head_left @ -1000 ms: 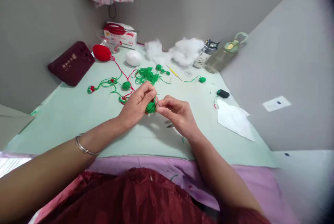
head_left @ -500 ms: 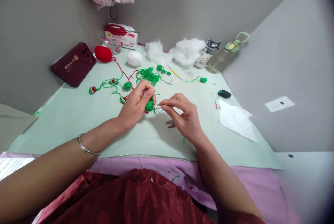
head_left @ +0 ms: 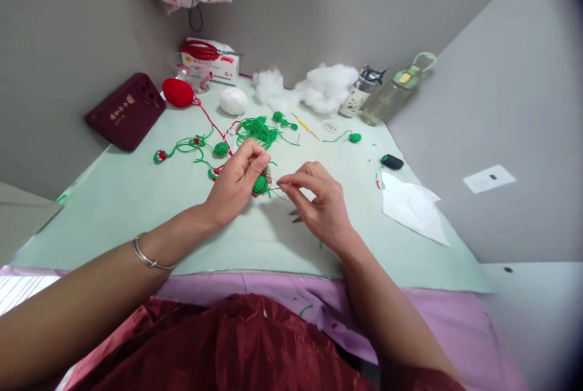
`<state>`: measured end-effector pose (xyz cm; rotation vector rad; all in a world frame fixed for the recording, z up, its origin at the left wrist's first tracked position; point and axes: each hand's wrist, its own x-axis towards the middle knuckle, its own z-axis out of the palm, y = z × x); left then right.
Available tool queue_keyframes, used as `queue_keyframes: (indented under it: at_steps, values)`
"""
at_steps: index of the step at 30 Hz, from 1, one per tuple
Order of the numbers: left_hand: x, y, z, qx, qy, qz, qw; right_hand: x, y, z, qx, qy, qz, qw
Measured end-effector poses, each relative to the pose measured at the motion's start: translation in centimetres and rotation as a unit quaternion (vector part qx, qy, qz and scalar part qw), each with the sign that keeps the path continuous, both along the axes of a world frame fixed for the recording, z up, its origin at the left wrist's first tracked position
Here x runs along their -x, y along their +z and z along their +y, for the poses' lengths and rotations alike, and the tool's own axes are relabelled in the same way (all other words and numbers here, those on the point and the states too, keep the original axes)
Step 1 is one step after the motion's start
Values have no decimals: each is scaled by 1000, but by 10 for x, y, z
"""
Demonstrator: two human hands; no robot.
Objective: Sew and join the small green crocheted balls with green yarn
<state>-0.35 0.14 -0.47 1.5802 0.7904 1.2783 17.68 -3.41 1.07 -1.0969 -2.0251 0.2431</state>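
Wrapped in the fingers of my left hand (head_left: pixel 241 178) is a small green crocheted ball (head_left: pixel 260 184), partly covered by the thumb and palm. My right hand (head_left: pixel 316 200) is just right of it, thumb and forefinger pinched on a thin dark strand (head_left: pixel 274 189) that runs to the ball. Whether this is a needle or thread I cannot tell. Beneath my right hand show the blade tips of scissors (head_left: pixel 297 217); their handles are hidden. A red, white and green crocheted piece (head_left: pixel 213 173) lies beside my left hand.
Beyond my hands lie tangled green yarn (head_left: pixel 257 130), a red yarn ball (head_left: pixel 177 92), a white ball (head_left: pixel 233 101) and a yellow crochet hook (head_left: pixel 306 126). White stuffing (head_left: pixel 328 88), a pen cup (head_left: pixel 357 96) and a bottle (head_left: pixel 396 96) line the back. White paper (head_left: pixel 412 206) lies right.
The strand's dark loop beside the green ball has changed shape and looks narrower. Both hands stay almost in place; the view has shifted slightly.
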Motion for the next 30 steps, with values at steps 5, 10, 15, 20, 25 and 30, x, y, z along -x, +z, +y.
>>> queue_keyframes:
  at_steps: [5, 10, 15, 20, 25, 30]
  values:
    - [0, -2, 1, 5, -5, -4, 1000, 0, 0, 0, 9, -3, -3, 1000]
    - [0, -1, 0, 8, -8, -1, 1000, 0, 0, -1, 14, 0, -4, 1000]
    - [0, 1, 0, 4, -2, 4, 1000, -1, -2, 0, 23, 10, 6, 1000]
    - [1, 2, 0, 28, -21, 4, 999, -3, 2, 0, 72, 31, 55, 995]
    - [1, 5, -2, 31, -57, 4, 998, -8, 7, 3, 127, 106, 105, 981]
    - [1, 2, 2, 50, -86, 2, 995, -7, 12, -2, 156, 184, 131, 962]
